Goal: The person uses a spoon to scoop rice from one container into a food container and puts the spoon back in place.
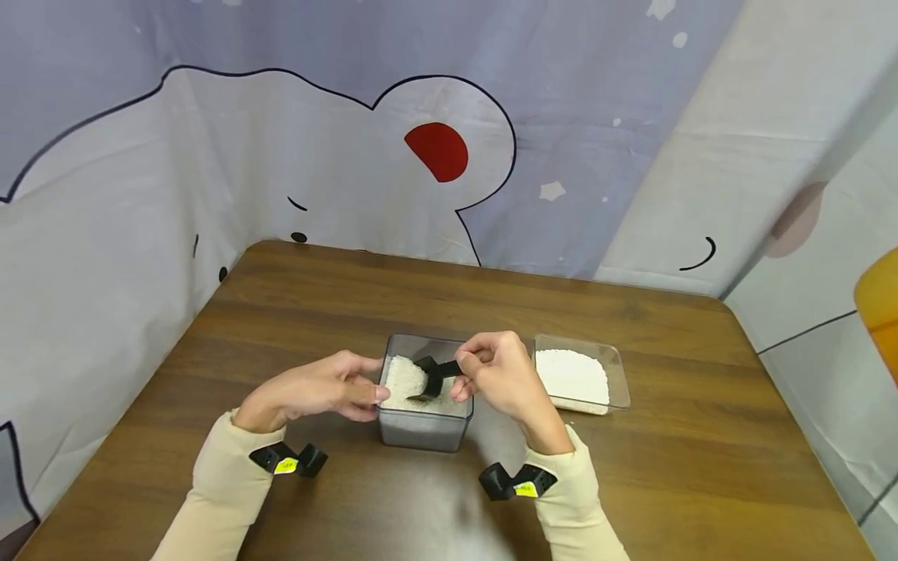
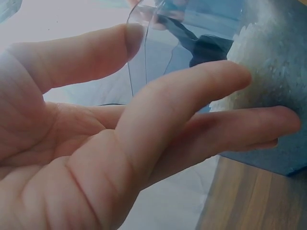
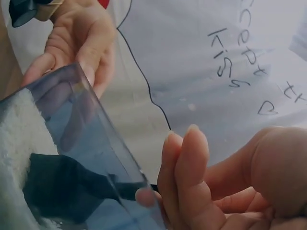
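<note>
A clear, smoky plastic container [image 1: 424,431] with white rice [image 1: 405,379] in it stands on the table. My left hand [image 1: 330,387] holds it at its left side; in the left wrist view the thumb [image 2: 132,40] lies at the rim and the other fingers stretch along the outer wall. My right hand [image 1: 501,374] pinches the handle of a black scoop [image 1: 433,382] between thumb and fingers. The scoop's head is down inside the container, against the heaped rice, also seen through the wall in the right wrist view.
To the right, just beyond my right hand, stands a shallow clear tray [image 1: 617,378] with white rice [image 1: 571,378] in it. Both are on a brown wooden table [image 1: 316,288]. A printed curtain [image 1: 316,156] hangs behind, and an orange object [image 1: 880,304] shows at the right edge.
</note>
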`<state>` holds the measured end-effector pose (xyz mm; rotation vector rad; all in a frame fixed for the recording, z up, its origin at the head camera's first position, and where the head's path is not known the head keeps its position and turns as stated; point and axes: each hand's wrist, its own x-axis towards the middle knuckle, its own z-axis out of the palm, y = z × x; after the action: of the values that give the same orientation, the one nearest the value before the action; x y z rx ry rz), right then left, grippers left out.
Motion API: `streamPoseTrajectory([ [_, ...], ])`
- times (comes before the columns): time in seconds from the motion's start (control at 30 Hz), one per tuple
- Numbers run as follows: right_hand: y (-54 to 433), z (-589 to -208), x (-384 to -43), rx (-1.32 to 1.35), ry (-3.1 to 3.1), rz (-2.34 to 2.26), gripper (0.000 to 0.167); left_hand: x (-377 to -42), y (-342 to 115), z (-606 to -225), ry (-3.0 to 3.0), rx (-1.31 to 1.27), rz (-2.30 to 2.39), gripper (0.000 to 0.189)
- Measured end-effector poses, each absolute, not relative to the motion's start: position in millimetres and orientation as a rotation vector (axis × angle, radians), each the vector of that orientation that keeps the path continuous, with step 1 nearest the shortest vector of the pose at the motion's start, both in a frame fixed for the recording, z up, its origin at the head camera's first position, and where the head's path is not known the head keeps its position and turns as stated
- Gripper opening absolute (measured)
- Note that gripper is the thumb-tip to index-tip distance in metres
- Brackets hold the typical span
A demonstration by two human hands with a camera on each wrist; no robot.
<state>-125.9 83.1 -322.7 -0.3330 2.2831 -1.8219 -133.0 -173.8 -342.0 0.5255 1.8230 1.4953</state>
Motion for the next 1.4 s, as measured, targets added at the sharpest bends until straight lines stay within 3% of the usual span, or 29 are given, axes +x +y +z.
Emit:
streamPoseTrajectory([
  [0.23,96,-322,-131,-0.332,2.140,-1.914,0.017,-135,-172,-342,1.796,0.534,1.497,0.063],
  [0.83,129,-332,-146,-0.334,1.865,-1.988,0.019,-134,-172,-341,1.814,0.504,1.481,0.073],
  [1.4,151,-336,-152,-0.357,1.819,-2.009,0.013,-134,-172,-343,1.787,0.539,1.505,0.069],
])
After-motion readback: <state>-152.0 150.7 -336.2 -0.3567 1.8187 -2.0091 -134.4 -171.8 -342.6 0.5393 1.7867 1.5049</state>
